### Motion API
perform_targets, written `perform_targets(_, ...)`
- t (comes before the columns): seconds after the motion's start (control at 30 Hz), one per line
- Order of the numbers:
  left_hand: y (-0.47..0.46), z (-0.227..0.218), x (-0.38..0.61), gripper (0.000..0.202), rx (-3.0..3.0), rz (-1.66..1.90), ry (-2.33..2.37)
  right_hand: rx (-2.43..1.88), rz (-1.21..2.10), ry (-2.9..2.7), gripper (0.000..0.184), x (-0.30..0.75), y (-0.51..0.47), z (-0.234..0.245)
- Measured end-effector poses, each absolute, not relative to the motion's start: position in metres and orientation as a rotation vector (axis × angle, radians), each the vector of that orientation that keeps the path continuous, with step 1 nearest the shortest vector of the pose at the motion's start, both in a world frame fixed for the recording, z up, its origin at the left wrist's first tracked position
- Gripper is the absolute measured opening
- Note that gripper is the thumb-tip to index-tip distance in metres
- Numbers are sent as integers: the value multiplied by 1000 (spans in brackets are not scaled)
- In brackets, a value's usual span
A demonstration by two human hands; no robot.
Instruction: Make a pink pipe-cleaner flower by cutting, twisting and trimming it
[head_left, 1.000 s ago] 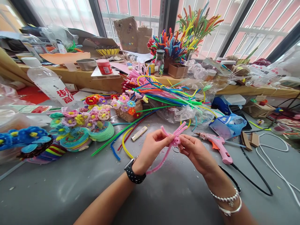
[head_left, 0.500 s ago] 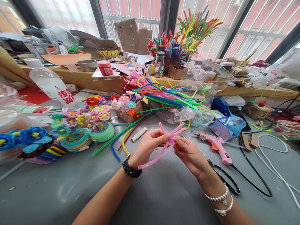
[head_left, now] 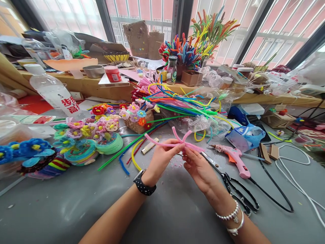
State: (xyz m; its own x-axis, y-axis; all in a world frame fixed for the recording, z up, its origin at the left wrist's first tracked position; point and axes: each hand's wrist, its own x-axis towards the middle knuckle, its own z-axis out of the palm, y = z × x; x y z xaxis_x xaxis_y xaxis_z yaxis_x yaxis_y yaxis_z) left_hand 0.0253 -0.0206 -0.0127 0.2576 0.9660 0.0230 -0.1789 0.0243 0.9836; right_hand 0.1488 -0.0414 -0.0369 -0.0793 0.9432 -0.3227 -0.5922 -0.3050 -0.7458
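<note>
My left hand point(head_left: 162, 159) and my right hand point(head_left: 196, 166) meet above the grey table, both pinching a bunch of pink pipe cleaners point(head_left: 175, 140) at its twisted middle. The pink stems fan out from the pinch to the left, upward and to the right. A black watch point(head_left: 144, 183) is on my left wrist and silver bracelets point(head_left: 232, 218) on my right. Black-handled scissors point(head_left: 233, 189) lie on the table just right of my right hand.
A pink glue gun point(head_left: 235, 157) with a black cord lies to the right. Loose pipe cleaners in a plastic bag point(head_left: 182, 105) sit behind my hands. Finished pipe-cleaner flowers point(head_left: 101, 130), a flower basket point(head_left: 138, 118) and a water bottle point(head_left: 54, 91) are at left.
The long pink stem that hung down toward my left wrist has swung up and now points left. My hands have shifted slightly left and the scissors now show beside my right hand.
</note>
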Motion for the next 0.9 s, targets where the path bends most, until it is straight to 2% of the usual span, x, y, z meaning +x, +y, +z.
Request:
perform_targets(0.1, -19, -12, 22, 23, 1160, 1107, 895, -1038, 1555, -735, 24, 150, -42, -34)
perform_targets(0.23, -18, -11, 19, 22, 1164, 1093, 948, -1098, 1245, -909, 32, 157, -41, -30)
perform_targets(0.37, -17, -11, 19, 23, 1200, 1048, 945, -1073, 1119, -1032, 16, 162, -40, -27)
perform_targets(0.53, -17, -8, 18, 21, 1248, 897, 899, -1083, 1164, -1012, 17, 170, -37, -26)
perform_targets(0.77, -17, -4, 11, 20, 1293, 717, 812, -1029, 1530, -856, 22, 172, -35, -32)
perform_targets(0.9, -14, -8, 12, 18, 1118, 812, 813, -1106, 1311, -909, 22, 171, -32, -36)
